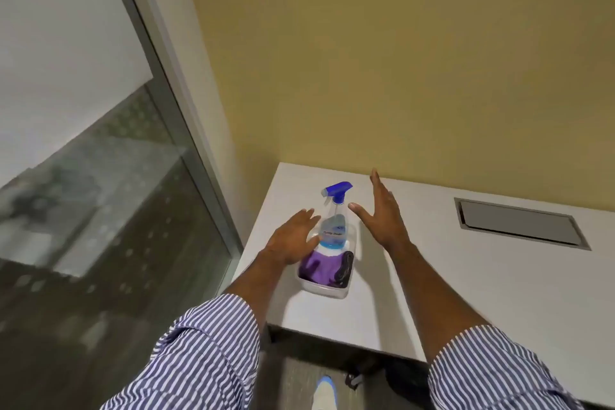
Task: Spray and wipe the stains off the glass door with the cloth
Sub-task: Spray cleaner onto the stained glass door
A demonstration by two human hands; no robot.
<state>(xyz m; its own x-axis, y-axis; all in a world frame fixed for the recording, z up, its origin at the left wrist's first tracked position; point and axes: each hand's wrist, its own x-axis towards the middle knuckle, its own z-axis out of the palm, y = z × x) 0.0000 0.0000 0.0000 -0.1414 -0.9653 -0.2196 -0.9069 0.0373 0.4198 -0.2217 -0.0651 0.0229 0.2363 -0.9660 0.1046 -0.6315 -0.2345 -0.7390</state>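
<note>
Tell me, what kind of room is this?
Probably an office or meeting room. There's a white desk with a cable hatch set into its top, and a glass door with a frosted band beside it.

A pale grey surface stands against a yellow wall, its left end near the glass door. A clear plastic tray sits near that left end, directly on the top. Farther right, a rectangular metal-framed flap lies set flush into the top.
</note>
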